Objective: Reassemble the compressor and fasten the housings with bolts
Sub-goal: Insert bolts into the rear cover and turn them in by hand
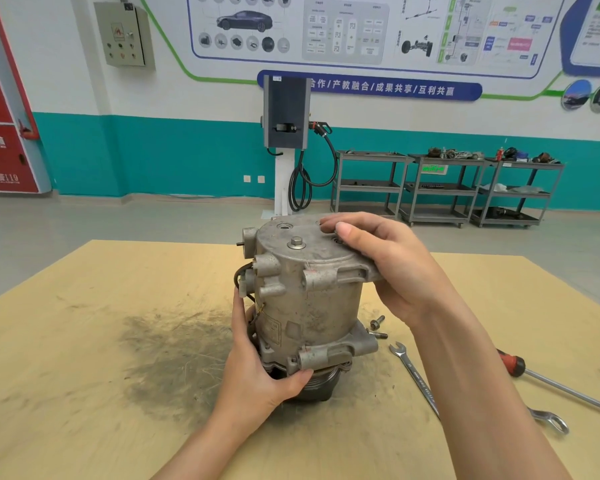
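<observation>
A grey metal compressor (305,299) stands upright on the wooden table (84,393), pulley end down. Its rear housing cap (291,247) sits on top with one bolt head showing in its middle. My left hand (257,372) grips the lower left of the body near the bottom flange. The right edge of the cap is held by my right hand (385,268), thumb on top and fingers underneath. Two loose bolts (377,328) lie on the table just right of the compressor's base.
A combination wrench (420,382) lies to the right, partly under my right forearm. A red-handled screwdriver (548,379) lies farther right. A dark grease smear (174,351) marks the table on the left. Metal shelving carts and a charging post stand by the far wall.
</observation>
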